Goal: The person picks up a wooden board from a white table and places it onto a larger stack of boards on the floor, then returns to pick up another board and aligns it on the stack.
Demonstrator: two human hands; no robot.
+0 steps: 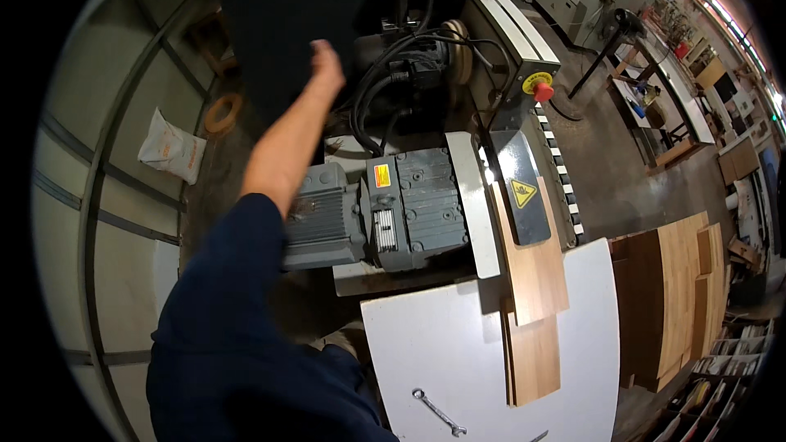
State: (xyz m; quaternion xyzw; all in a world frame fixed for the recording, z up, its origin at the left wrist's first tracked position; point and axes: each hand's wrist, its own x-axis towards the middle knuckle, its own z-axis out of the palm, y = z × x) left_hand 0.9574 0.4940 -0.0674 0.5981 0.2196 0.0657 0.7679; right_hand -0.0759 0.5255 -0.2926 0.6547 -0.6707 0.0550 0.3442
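My left hand (327, 69) reaches forward, its bare forearm coming out of a dark navy sleeve. It is beside a large black panel (278, 24) and near the black cables (366, 110) of the machine. The fingers are foreshortened and partly hidden, so whether they hold the panel's edge I cannot make out. Below the forearm sits a grey electric motor (323, 217) with a ribbed housing, joined to a gearbox (426, 209). My right hand is out of view. A combination wrench (440, 412) lies on the white board (434, 344) near me.
Wooden boards (536, 286) overlap on the white board and run under a dark guard (517, 188) with a yellow warning label. A red stop button (542, 92) sits on the machine's corner. Stacked wood panels (667, 295) stand right; a white sack (170, 149) lies left.
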